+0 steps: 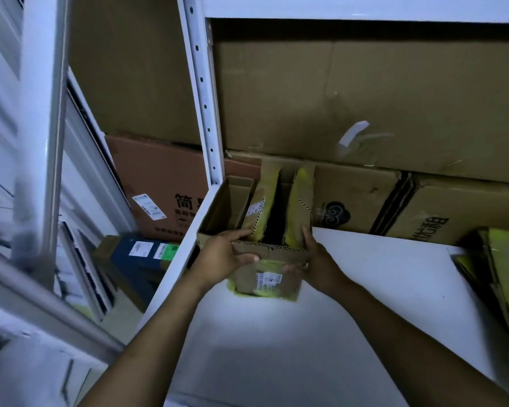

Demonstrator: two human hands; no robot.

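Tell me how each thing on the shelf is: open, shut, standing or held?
Front parcel: taped up, held by both hands.
Left hand: grips the parcel's left edge.
Right hand: grips its right side.
Left rear parcel: standing on edge.
Right rear parcel: standing on edge.
Small box: top open.
Big box: shut, lying on other boxes.

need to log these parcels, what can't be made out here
Head view: print on the front parcel label, too small and blurred.
Head view: floor of the cardboard box, lost in shadow.
Head view: yellow stack at right, cut off by the frame edge.
Head view: blue box labels below, too small.
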